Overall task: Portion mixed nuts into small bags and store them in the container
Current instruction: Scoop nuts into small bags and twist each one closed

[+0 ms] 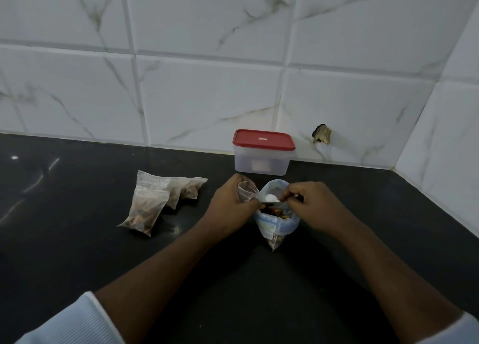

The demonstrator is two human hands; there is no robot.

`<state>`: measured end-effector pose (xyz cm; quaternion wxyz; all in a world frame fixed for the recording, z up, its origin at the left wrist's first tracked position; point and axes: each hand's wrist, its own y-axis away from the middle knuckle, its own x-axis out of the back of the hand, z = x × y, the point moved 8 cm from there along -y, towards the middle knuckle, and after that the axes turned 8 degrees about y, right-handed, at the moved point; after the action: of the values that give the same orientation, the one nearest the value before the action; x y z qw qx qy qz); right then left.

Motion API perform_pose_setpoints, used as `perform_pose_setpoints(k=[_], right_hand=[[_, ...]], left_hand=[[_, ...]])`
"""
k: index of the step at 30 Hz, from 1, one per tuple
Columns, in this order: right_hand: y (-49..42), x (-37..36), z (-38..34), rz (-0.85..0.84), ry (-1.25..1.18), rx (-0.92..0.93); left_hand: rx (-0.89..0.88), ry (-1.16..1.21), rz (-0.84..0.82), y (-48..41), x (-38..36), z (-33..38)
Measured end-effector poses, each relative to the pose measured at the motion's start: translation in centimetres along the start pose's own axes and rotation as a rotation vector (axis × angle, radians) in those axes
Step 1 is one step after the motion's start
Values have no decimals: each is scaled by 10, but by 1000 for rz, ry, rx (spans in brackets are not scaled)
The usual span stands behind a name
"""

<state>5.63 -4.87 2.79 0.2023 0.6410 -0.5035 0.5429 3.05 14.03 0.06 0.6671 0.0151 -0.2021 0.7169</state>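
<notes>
Both hands work close together over the dark, glossy counter (77, 240). My left hand (230, 206) pinches one small clear bag (247, 192), thin and crumpled. My right hand (313, 206) grips a white spoon (270, 198) above the open mouth of the large nut bag (276, 227), which stands between my hands with mixed nuts (274, 211) showing inside. Just beyond my knuckles sits one frosted rectangular container (261, 162), its red lid (263, 139) on, against the marble-veined tiles (207, 97). Left of my left hand I count three filled small bags (146, 210), overlapping.
</notes>
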Motion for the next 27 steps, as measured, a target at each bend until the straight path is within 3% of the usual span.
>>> perform_pose_setpoints(k=[10, 18, 24, 27], right_hand=[[0, 16, 9, 74, -119, -80], [5, 0, 40, 41, -557, -441], [4, -14, 34, -49, -710, -403], [4, -15, 41, -29, -726, -471]], left_hand=[[-3, -15, -6, -1, -1, 0], [13, -12, -17, 0, -2, 0], [21, -21, -22, 0, -4, 1], [19, -18, -16, 1, -3, 1]])
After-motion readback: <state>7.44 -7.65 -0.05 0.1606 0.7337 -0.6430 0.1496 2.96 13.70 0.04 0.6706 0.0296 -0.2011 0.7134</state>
